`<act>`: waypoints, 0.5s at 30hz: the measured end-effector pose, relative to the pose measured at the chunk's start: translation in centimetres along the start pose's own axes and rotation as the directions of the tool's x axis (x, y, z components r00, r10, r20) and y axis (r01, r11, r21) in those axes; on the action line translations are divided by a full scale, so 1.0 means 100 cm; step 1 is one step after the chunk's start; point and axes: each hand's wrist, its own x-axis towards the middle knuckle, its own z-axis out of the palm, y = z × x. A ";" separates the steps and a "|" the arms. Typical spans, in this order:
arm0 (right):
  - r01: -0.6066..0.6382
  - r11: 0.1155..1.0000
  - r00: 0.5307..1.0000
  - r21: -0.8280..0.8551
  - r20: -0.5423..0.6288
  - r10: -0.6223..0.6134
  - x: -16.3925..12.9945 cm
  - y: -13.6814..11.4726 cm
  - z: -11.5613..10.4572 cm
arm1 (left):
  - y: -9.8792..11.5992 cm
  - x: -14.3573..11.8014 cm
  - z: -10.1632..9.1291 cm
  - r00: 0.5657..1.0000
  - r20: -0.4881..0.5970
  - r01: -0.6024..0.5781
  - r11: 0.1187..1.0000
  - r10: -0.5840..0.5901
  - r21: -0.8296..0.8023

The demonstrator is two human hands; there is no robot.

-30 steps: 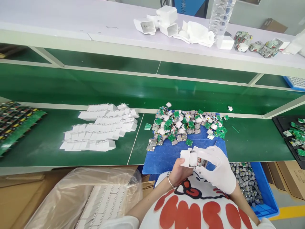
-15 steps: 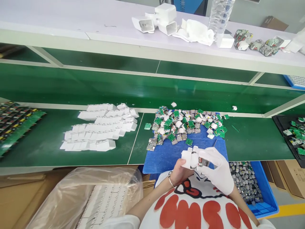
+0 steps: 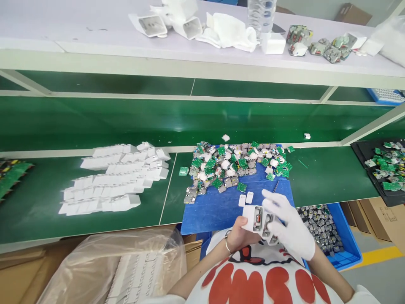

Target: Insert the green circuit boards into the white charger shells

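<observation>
My left hand [image 3: 241, 233], bare with a bracelet at the wrist, is closed around white rectangular plastic housings [image 3: 249, 216] above the front edge of a blue mat. Their open ends face up, and grey and red electronic parts [image 3: 258, 218] show inside. My right hand [image 3: 287, 221] wears a white glove and is beside these housings, fingers spread; its thumb is close to or touching the rightmost one. Just beyond them, two small white oblong pieces [image 3: 242, 200] lie on the blue mat [image 3: 209, 215]. A pile of small green-and-grey circuit modules [image 3: 218, 169] covers the mat's far part.
Rows of white housings [image 3: 117, 181] stand on the green bench at left. A blue bin [image 3: 351, 253] of modules sits low at right, near a black tray [image 3: 363, 169]. A plastic-lined box [image 3: 88, 261] stands at lower left. A shelf [image 3: 158, 63] spans the back.
The housings have turned so that their open ends face up. My gloved right hand has loosened from its grip and spread its fingers. The camera view has shifted.
</observation>
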 end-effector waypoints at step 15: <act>-0.667 0.504 0.743 0.548 0.445 0.500 0.022 0.083 -0.116 | -0.058 0.132 0.053 0.951 -0.115 0.259 0.941 -0.288 -0.217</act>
